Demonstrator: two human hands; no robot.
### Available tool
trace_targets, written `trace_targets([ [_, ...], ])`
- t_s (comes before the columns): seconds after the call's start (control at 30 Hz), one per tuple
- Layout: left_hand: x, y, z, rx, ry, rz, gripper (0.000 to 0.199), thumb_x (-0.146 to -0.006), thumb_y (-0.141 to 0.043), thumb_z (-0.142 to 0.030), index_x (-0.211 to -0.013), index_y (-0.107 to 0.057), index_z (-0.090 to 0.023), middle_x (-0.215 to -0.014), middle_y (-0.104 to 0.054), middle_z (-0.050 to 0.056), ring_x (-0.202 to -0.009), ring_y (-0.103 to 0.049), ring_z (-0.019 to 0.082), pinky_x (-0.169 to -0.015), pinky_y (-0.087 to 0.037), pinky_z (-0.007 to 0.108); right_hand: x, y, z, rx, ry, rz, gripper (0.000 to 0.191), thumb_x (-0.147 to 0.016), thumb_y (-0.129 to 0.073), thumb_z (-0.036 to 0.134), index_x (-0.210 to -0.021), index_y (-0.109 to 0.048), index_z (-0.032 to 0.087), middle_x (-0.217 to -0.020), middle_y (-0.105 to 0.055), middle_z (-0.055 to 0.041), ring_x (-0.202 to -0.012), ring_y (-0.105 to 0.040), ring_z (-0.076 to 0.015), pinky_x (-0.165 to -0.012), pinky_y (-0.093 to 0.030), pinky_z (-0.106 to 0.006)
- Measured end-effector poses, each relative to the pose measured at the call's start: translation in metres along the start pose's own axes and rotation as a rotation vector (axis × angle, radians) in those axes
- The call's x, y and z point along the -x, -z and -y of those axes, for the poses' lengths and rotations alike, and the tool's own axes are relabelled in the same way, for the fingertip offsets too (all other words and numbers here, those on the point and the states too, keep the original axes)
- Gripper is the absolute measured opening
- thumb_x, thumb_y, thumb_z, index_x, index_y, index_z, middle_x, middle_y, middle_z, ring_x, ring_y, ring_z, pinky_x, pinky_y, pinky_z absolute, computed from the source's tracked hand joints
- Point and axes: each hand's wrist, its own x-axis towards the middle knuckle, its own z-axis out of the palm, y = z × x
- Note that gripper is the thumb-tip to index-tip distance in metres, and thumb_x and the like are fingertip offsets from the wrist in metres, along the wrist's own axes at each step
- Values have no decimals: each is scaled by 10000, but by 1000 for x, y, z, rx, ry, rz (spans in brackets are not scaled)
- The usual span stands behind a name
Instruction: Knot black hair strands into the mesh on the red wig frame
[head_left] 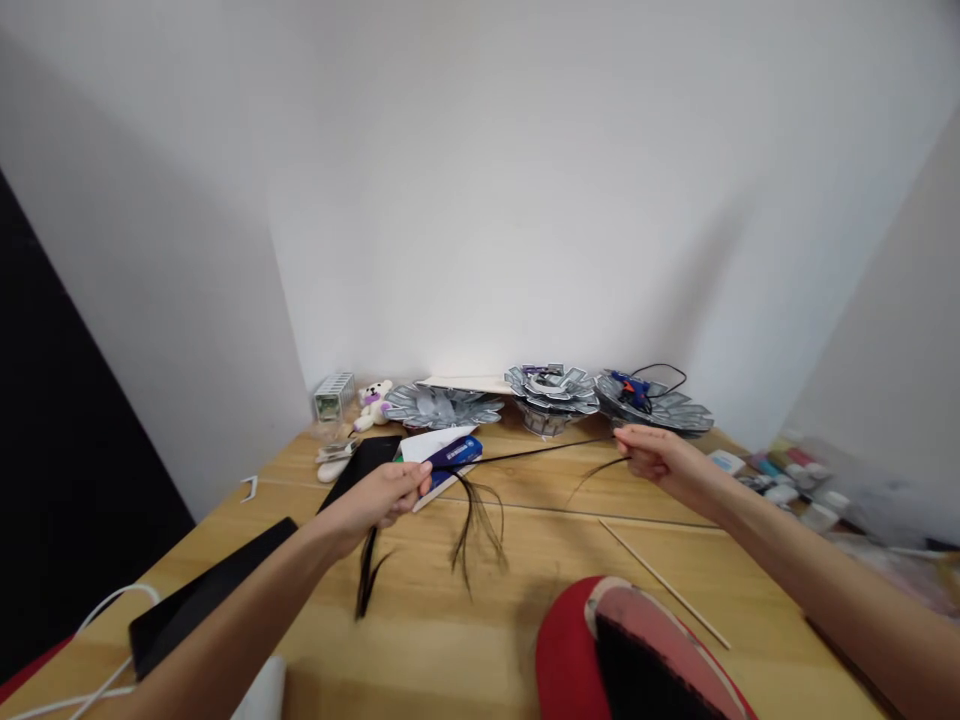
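A thin strand of black hair [536, 454] is stretched between my two hands above the table. My left hand [396, 493] is closed on one end, with loose wispy hairs [474, 525] hanging beside it and a thicker black tuft [365, 575] below. Fingertips of my right hand [646, 448] pinch the other end, where a few short hairs trail off. Nearest me stands a red rounded form [562, 640] with a pinkish patch [637, 620] and a dense black hair-like area [630, 675] on it; its lower part is cut off by the frame.
A thin wooden stick [664, 583] lies right of the red form. Blue box [459, 452], black flat sheet [214, 590] and white cable [112, 690] are at left. Grey layered paper pieces [551, 390], a blue glue gun [631, 388] and a bear figure [373, 403] line the wall; bottles [821, 512] stand right.
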Motion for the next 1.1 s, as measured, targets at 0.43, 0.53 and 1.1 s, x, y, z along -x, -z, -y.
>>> trace_targets([
  [0.43, -1, -26, 8, 62, 58, 91, 317, -1006, -525, -418, -869, -589, -139, -567, -403, -107, -361, -247, 19, -323, -214, 152, -2, -1, 27, 112, 2, -241, 219, -997, -590, 348, -936, -645, 144, -759, -634, 27, -512, -563, -83, -448, -484, -205],
  [0.53, -3, -31, 15, 93, 59, 66, 320, -1007, -514, -433, -907, -592, -140, -590, -436, -96, -367, -278, 21, -327, -238, 152, -4, -3, 33, 156, -5, -282, 216, -997, -589, 349, -990, -650, 142, -838, -667, 0, -589, -619, -107, -514, -533, -239],
  [1.1, -10, -56, 54, 109, -11, 104, 266, -982, -573, -393, -926, -615, -136, -735, -589, -33, -508, -516, 69, -464, -454, 198, -14, -10, 49, 447, -7, -464, 211, -973, -626, 338, -1042, -665, 142, -982, -694, -29, -783, -689, -182, -668, -589, -327],
])
